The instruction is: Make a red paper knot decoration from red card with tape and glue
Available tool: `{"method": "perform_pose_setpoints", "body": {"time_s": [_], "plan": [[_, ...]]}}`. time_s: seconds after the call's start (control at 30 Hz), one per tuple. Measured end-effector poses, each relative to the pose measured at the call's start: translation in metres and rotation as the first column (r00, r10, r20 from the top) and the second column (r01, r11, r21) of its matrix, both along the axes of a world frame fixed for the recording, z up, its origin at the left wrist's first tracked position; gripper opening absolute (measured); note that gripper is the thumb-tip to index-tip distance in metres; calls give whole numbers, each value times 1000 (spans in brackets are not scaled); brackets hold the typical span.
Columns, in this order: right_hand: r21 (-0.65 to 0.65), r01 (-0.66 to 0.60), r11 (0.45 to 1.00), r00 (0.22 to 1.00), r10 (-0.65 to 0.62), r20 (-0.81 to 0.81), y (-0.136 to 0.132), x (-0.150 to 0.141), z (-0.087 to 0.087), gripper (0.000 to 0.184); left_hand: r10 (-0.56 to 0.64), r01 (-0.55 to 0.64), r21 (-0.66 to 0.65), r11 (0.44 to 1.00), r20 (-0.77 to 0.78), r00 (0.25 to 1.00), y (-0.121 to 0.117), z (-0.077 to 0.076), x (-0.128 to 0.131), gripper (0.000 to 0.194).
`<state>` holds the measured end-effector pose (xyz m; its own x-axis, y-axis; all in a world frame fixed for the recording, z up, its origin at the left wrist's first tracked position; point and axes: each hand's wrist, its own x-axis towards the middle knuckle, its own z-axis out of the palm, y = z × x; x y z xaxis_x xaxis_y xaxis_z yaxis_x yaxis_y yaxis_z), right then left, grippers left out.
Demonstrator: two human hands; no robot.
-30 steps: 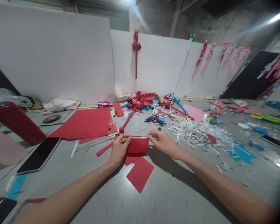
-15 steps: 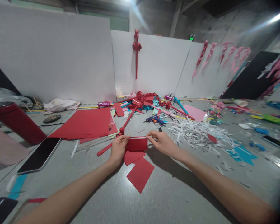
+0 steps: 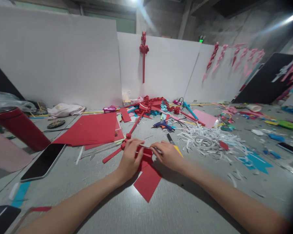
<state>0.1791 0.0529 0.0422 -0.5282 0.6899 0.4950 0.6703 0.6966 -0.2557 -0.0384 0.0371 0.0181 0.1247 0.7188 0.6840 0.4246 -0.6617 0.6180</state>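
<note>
While left hand (image 3: 131, 159), fingers nearly closed, and right hand (image 3: 168, 156), fingertips pinched, grip paper (image 3: 146, 151) below frame centre, uneven pressure may crease it.

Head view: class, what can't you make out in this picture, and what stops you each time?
All in the head view:
1. The held red paper's left end: hidden by the left hand.
2. The yellow object's full shape: partly blocked by the right hand.
3. The dark device, lower left: cut off by the left edge.
4. The purple item's lettering: too small.
</note>
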Motion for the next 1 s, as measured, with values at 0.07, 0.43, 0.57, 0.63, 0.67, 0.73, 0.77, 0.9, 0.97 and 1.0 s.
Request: {"method": "perform_pose_setpoints", "body": {"time_s": [0.07,0.43,0.57,0.63,0.67,0.73,0.77,0.9,0.97,1.0], "plan": [[21,-54,998,999,54,10,-4,-4,-1,25,-97,99,10,995,-125,987,-5,-1,2,24],[-161,-24,987,994,7,-105,-11,-6,6,30,-67,66,-15,998,-84,994,-3,-2,3,19],[-161,-59,985,993,41,-110,-10,-7,5,18,-54,52,-36,998,-71,996,-5,0,6,19],[-167,-58,984,992,38,-122,-11,-7,6,17,-32,30,-32,999,-74,997,-6,1,7,18],[-168,-60,984,991,38,-131,-12,-8,6,17,-26,24,-25,999,-82,996,-7,3,7,17],[-164,-76,984,988,52,-145,-13,-8,7,16,-19,18,-12,1000,-105,994,-8,5,8,15],[-159,-85,984,987,61,-150,-14,-8,7,16,-19,18,-9,1000,-114,993,-9,6,8,15],[-139,-102,985,985,81,-152,-14,-8,9,16,-34,31,-22,999,-119,992,-10,11,8,16],[-123,-114,986,985,96,-145,-14,-7,11,15,-56,52,-40,998,-89,994,-10,13,9,16],[-111,-124,986,984,108,-142,-13,-6,11,15,-67,64,-54,997,-69,995,-10,14,9,16]]}}
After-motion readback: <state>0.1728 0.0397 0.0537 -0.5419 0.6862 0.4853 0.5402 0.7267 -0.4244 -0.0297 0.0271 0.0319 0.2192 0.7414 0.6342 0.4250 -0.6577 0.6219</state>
